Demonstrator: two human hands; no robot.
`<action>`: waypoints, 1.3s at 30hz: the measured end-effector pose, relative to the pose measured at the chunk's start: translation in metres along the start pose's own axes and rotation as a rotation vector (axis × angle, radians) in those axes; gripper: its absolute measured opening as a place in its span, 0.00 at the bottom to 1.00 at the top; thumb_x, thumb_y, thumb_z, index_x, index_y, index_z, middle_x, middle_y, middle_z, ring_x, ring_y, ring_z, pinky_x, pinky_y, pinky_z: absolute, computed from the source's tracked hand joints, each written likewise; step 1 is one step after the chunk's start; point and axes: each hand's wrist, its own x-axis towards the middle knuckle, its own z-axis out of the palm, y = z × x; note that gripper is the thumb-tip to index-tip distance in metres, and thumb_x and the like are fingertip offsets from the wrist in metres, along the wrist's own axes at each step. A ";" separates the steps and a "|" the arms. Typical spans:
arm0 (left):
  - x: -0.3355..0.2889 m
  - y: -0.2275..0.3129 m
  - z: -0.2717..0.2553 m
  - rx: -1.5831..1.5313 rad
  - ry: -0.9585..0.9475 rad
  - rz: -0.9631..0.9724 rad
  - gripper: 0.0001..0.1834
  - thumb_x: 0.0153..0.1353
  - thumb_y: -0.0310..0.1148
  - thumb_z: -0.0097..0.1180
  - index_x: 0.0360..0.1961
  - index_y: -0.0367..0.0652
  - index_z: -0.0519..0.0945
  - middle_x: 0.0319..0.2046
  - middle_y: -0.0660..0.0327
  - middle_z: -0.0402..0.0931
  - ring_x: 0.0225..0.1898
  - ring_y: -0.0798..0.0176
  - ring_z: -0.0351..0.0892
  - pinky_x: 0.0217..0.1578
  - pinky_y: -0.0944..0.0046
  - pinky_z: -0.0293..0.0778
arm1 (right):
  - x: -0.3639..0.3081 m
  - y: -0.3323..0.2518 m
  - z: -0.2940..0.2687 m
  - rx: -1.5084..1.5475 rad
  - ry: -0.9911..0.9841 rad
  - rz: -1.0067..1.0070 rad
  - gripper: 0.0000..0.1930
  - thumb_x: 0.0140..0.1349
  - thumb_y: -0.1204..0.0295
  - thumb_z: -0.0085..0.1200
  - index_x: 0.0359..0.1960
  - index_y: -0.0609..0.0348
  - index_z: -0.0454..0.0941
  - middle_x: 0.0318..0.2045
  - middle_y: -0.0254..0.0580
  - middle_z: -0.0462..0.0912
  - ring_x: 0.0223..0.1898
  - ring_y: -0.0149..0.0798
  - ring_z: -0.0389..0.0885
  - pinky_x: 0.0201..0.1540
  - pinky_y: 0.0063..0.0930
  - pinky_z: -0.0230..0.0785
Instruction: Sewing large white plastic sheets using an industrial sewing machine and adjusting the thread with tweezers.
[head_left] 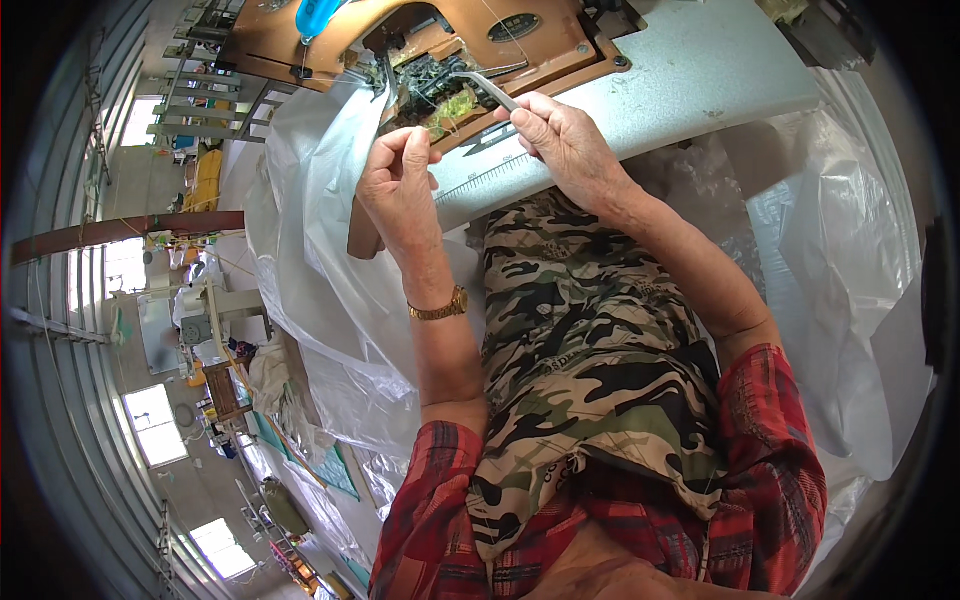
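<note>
Speckled tabletop [720, 80], hands [574, 150], bent tweezers [494, 93]; crinkled plastic [310, 270]

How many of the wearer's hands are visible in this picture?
2. The left hand is near the opened sewing machine; the right hand holds metal tweezers. Neither hand is hidden.

To the right of where the right hand [572, 150] grips the tweezers [495, 94], there is room over the table [720, 75]; beyond the grip, the machine [562, 45] blocks passage (leftward, the left hand [400, 185] does).
</note>
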 end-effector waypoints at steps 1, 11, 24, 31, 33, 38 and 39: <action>-0.001 0.003 0.001 -0.039 0.017 -0.022 0.05 0.64 0.28 0.57 0.33 0.38 0.81 0.29 0.62 0.81 0.28 0.75 0.78 0.22 0.79 0.67 | -0.002 -0.003 0.000 0.004 0.022 -0.033 0.15 0.71 0.63 0.47 0.36 0.65 0.73 0.19 0.31 0.66 0.23 0.25 0.63 0.26 0.24 0.60; 0.000 0.004 0.004 -0.389 -0.039 -0.200 0.06 0.66 0.26 0.52 0.36 0.33 0.77 0.41 0.43 0.81 0.42 0.56 0.84 0.42 0.65 0.83 | -0.013 -0.002 -0.015 -0.414 0.025 -0.340 0.11 0.67 0.68 0.51 0.44 0.62 0.78 0.27 0.41 0.79 0.27 0.38 0.79 0.31 0.29 0.71; 0.002 -0.001 0.003 -0.482 -0.110 -0.274 0.04 0.64 0.24 0.52 0.32 0.35 0.75 0.38 0.44 0.82 0.38 0.58 0.85 0.40 0.64 0.83 | -0.010 -0.013 -0.033 -0.989 0.004 -0.628 0.16 0.61 0.67 0.55 0.51 0.52 0.79 0.32 0.36 0.77 0.31 0.37 0.80 0.29 0.30 0.72; 0.001 -0.003 0.006 -0.498 -0.138 -0.244 0.04 0.64 0.25 0.53 0.32 0.36 0.76 0.36 0.45 0.82 0.35 0.60 0.85 0.38 0.64 0.83 | -0.012 -0.012 -0.034 -1.091 -0.029 -0.654 0.19 0.57 0.72 0.54 0.52 0.52 0.78 0.34 0.36 0.77 0.32 0.35 0.80 0.28 0.27 0.73; 0.000 -0.003 0.005 -0.496 -0.138 -0.246 0.04 0.64 0.25 0.53 0.32 0.36 0.76 0.36 0.45 0.82 0.35 0.60 0.85 0.38 0.64 0.83 | -0.011 -0.012 -0.035 -1.096 -0.036 -0.659 0.19 0.57 0.73 0.54 0.53 0.52 0.78 0.35 0.36 0.77 0.32 0.35 0.80 0.29 0.27 0.74; -0.001 -0.002 0.005 -0.498 -0.122 -0.260 0.03 0.60 0.23 0.55 0.31 0.34 0.76 0.35 0.43 0.82 0.34 0.56 0.84 0.38 0.62 0.83 | -0.009 -0.011 -0.035 -1.079 -0.043 -0.699 0.20 0.56 0.74 0.54 0.53 0.52 0.78 0.36 0.36 0.77 0.34 0.35 0.81 0.29 0.27 0.74; -0.001 -0.001 0.006 -0.499 -0.122 -0.260 0.03 0.60 0.23 0.55 0.31 0.34 0.76 0.35 0.43 0.82 0.34 0.56 0.84 0.38 0.62 0.83 | -0.008 -0.010 -0.035 -1.088 -0.044 -0.699 0.20 0.56 0.74 0.54 0.53 0.52 0.78 0.36 0.36 0.77 0.34 0.35 0.81 0.29 0.27 0.74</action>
